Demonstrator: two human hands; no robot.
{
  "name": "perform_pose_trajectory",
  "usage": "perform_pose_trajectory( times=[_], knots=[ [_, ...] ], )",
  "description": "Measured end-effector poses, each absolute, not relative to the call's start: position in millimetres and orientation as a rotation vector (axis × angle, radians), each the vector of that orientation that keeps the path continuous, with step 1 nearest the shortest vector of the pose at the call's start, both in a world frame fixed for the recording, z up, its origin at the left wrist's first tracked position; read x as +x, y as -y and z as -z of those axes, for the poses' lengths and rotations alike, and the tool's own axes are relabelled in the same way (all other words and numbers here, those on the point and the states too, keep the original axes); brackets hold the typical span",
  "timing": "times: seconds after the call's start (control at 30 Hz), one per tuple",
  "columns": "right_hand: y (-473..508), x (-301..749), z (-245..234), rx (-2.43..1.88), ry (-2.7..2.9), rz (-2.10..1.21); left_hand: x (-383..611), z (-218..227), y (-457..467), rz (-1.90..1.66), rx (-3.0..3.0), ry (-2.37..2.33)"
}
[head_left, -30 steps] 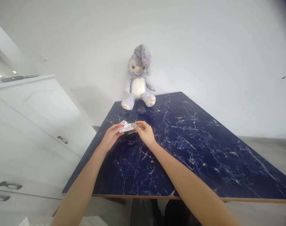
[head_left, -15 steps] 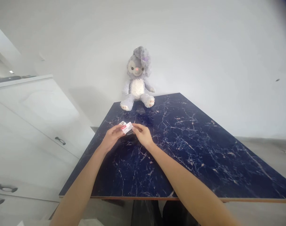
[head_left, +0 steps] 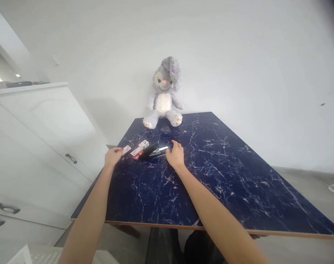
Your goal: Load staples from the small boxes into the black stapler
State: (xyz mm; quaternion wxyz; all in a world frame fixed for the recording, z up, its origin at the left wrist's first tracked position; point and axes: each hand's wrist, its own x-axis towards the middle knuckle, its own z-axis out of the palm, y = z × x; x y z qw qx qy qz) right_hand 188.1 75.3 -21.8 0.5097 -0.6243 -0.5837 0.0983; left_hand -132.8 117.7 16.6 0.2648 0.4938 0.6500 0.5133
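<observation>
Left of the black case (head_left: pixel 149 151), a small white-and-red box (head_left: pixel 126 150) slants away rightward along its long axis, its left end pinched in the left hand's (head_left: pixel 113 157) grip. Right of the case, the right hand's (head_left: pixel 175 154) grip stands apart beside slim shiny items (head_left: pixel 159 150).

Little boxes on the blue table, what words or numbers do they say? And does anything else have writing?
No text is readable.
Small box at the left hand: print too small.
Red-and-white box: print too small.
White box behind it: dark marks, unreadable.
Pale thing, bottom left: faint marks, too blurred.
</observation>
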Motion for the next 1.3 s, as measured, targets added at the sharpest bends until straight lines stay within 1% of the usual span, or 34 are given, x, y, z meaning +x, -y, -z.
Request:
perform_pose_trajectory(
  times=[0.07,0.1,0.13,0.2,0.3,0.4,0.47,0.7,0.93,1.13,1.2,1.3],
  knots=[
    [-72.7,187.3,19.1,-1.538,1.414,-0.258,-131.0,-17.6,-114.4,-1.232,1.535,-2.078],
    [-70.8,186.6,17.1,-1.565,1.428,-0.27,-127.0,-19.5,-112.0,-1.206,1.631,-2.164],
    [-69.0,186.0,15.0,-1.6,1.448,-0.284,-121.4,-21.9,-109.3,-1.202,1.745,-2.145],
    [-66.3,185.1,11.5,-1.666,1.498,-0.308,-107.5,-26.4,-103.2,-1.166,1.98,-1.942],
    [-65.1,184.8,9.6,-1.692,1.566,-0.317,-86.5,-28.1,-94.1,-0.951,2.251,-1.643],
    [-65.6,183.9,10.5,-1.688,1.596,-0.296,-73.8,-23.0,-88.7,-0.743,2.424,-1.533],
    [-65.4,182.7,11.5,-1.692,1.604,-0.275,-70.6,-18.4,-88.3,-0.677,2.484,-1.491],
    [-63.8,179.9,10.4,-1.668,1.681,-0.234,-64.8,-13.4,-88.4,-0.709,2.513,-1.579],
    [-64.3,179.6,6.2,-1.515,1.763,-0.42,-58.7,-13.6,-87.9,-0.787,2.431,-1.569],
    [-59.4,167.4,10.7,-1.352,1.79,-0.672,-58.0,-8.3,-89.4,-0.845,2.428,-1.554],
    [-54.8,163.4,2.9,-1.38,1.69,-0.673,-57.0,-5.8,-88.6,-0.871,2.43,-1.567],
    [-30.7,161.4,-32.4,-1.352,1.489,-0.527,-52.8,-5.6,-84.9,-0.906,2.52,-1.538]
  ],
)
